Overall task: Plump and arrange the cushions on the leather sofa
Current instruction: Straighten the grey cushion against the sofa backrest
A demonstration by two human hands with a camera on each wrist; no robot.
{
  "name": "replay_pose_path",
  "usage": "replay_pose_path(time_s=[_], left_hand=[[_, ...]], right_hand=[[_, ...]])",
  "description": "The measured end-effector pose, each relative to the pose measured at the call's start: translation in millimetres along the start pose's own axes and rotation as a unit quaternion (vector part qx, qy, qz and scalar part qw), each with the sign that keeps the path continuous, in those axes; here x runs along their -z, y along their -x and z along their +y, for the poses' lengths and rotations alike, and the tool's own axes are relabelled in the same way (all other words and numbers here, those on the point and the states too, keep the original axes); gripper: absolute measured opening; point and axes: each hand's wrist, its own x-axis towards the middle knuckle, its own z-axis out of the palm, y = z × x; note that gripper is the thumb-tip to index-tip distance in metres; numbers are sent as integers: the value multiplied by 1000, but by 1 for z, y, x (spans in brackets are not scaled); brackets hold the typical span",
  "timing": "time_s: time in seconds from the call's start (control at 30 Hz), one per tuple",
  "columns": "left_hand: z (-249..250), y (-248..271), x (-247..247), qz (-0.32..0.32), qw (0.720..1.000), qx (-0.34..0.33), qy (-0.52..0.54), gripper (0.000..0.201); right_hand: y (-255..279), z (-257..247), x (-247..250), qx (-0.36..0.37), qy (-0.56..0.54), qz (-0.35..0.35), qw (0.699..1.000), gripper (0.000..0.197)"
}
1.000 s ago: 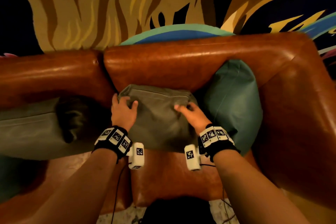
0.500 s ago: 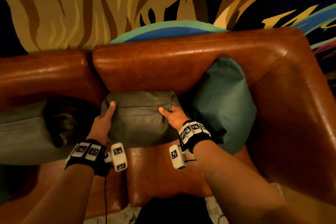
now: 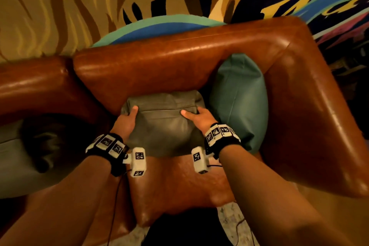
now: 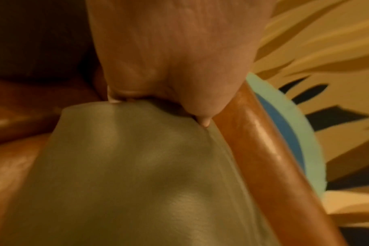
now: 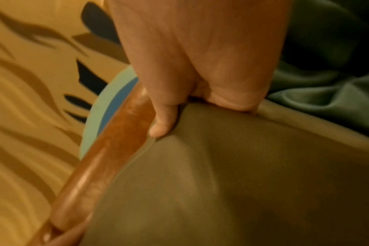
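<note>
Fingers: both sets are curling behind the grey cushion (image 3: 163, 124), hiding from me; thumbs are pressing its front.
Left hand (image 3: 125, 124): gripping its left edge.
Right hand (image 3: 199, 119): gripping its right edge.
Cushion: leaning on the sofa (image 3: 179, 62) backrest, beside the teal cushion (image 3: 239, 98) in the right corner.

Sofa (image 3: 179, 62) glossy reddish-brown leather; centre cushion (image 3: 165, 126) grey-olive, cushion at its 3 o'clock (image 3: 239, 102) teal, 9 o'clock cushion (image 3: 12, 158) pale grey; wall mural (image 3: 60, 6) tan with brown and yellow streaks, black, blue, mint patches
</note>
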Motion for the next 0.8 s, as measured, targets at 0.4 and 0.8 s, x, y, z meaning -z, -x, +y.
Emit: replay_pose_path(time_s=[0.4,0.8], left_hand=[[59,136,-129,-237,830,-445,-239,30],[21,135,-273,-115,643,-451,-609,40]], right_hand=[[118,35,181,39,-439,142,886,24],[74,201,126,-249,-340,175,890,17]])
